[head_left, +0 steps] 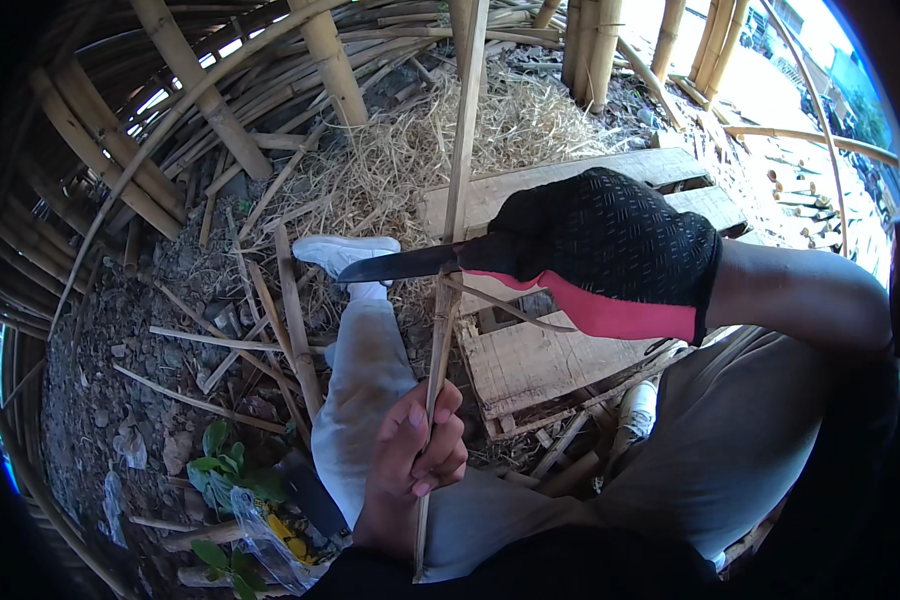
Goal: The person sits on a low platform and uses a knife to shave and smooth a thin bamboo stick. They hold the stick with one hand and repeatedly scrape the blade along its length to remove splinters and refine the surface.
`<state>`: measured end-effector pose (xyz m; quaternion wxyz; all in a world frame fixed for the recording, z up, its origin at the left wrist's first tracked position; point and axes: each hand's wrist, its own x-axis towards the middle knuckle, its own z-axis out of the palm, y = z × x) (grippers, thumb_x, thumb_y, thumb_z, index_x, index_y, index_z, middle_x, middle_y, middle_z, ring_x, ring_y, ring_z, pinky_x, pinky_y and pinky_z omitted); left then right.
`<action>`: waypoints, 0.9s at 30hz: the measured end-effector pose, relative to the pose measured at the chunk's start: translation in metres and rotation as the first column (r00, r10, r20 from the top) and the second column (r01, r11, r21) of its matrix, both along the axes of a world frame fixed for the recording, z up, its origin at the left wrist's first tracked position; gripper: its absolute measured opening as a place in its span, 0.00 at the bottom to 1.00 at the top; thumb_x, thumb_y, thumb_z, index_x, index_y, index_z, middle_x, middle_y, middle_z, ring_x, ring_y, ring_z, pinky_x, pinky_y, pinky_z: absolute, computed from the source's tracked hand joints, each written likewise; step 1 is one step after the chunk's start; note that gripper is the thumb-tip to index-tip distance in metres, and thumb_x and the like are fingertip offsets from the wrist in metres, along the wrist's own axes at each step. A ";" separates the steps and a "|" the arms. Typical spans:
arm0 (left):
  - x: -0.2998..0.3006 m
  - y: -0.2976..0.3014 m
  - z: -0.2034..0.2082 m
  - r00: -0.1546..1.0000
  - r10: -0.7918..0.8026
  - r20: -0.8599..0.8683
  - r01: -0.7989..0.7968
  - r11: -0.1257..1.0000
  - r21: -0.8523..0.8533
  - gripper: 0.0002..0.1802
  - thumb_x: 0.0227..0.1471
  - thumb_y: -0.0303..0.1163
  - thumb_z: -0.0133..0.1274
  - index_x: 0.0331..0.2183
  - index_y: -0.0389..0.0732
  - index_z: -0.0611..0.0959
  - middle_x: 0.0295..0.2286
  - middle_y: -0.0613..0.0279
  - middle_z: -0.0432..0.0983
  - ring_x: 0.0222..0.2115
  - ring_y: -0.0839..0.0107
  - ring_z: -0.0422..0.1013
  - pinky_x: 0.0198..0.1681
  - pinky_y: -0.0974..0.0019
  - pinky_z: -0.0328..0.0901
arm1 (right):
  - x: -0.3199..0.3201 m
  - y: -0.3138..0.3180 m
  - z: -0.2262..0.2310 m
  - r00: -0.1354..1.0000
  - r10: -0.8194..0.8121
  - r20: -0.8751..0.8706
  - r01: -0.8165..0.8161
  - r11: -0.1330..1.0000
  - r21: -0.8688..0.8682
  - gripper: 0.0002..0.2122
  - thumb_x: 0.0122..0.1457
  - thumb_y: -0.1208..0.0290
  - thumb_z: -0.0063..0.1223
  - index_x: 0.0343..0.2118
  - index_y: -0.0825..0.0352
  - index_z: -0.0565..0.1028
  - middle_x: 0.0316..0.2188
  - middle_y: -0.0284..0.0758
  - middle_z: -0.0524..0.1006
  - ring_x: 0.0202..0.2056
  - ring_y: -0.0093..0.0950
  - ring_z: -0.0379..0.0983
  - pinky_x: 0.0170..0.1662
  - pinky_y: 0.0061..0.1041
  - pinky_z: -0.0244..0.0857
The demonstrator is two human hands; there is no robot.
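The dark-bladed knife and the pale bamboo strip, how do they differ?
The dark-bladed knife points leftward; the long pale bamboo strip runs up the picture. The knife looks shorter than the strip. The black-and-pink gloved right hand holds the knife, the bare left hand the strip. Both are narrow.

Left hand [415, 445] low, fingers [442, 455] curled — right hand [600, 255] higher, clenched, its forearm [800, 290] near-level.

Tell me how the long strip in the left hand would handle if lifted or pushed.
The strip would probably flex stiffly rather than flop: it extends nearly straight beyond the left hand. It's likely light for its length, being so narrow. It may split lengthwise, since a thin sliver seems to curl off near the knife.
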<state>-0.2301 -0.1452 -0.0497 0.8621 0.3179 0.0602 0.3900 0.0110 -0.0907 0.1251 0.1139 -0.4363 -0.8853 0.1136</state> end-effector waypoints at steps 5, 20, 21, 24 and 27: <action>0.002 -0.001 0.002 0.996 0.021 -0.092 -0.020 1.000 0.004 0.23 0.66 0.54 0.43 0.38 0.41 0.66 0.11 0.75 0.56 0.06 0.88 0.50 0.09 0.80 0.45 | 0.002 0.004 -0.035 0.994 0.104 0.023 -0.107 0.973 0.206 0.09 0.66 0.69 0.47 0.39 0.68 0.78 0.24 0.40 0.77 0.26 0.33 0.77 0.31 0.33 0.69; 0.005 -0.003 0.001 0.994 0.035 -0.105 -0.035 0.999 0.003 0.23 0.67 0.54 0.42 0.38 0.41 0.66 0.11 0.75 0.56 0.06 0.88 0.51 0.09 0.80 0.46 | 0.012 0.003 -0.027 0.869 -0.428 -0.249 -0.031 0.454 -0.890 0.13 0.66 0.57 0.43 0.32 0.60 0.72 0.21 0.24 0.65 0.20 0.16 0.60 0.23 0.21 0.55; 0.004 -0.002 0.000 0.993 0.047 -0.111 -0.047 0.999 0.004 0.23 0.67 0.53 0.42 0.38 0.41 0.66 0.12 0.75 0.56 0.07 0.88 0.51 0.09 0.80 0.46 | 0.013 0.007 -0.027 0.897 -0.371 -0.240 -0.025 0.499 -0.866 0.12 0.66 0.58 0.44 0.32 0.61 0.73 0.22 0.25 0.67 0.21 0.16 0.63 0.23 0.22 0.57; 0.003 0.003 -0.002 0.991 0.060 -0.116 -0.058 0.998 0.019 0.23 0.66 0.53 0.43 0.38 0.41 0.66 0.12 0.75 0.56 0.07 0.88 0.51 0.09 0.80 0.46 | 0.009 0.010 -0.032 0.967 -0.209 -0.148 0.122 0.885 -0.449 0.16 0.67 0.59 0.51 0.38 0.69 0.78 0.20 0.32 0.75 0.22 0.21 0.73 0.26 0.25 0.67; 0.004 0.003 -0.002 0.990 0.072 -0.124 -0.069 0.997 0.029 0.23 0.66 0.53 0.44 0.38 0.40 0.67 0.12 0.74 0.56 0.07 0.87 0.51 0.09 0.80 0.46 | 0.003 0.005 -0.039 0.989 -0.124 -0.077 0.131 0.987 0.096 0.17 0.64 0.53 0.55 0.41 0.65 0.79 0.24 0.38 0.78 0.25 0.30 0.78 0.29 0.30 0.70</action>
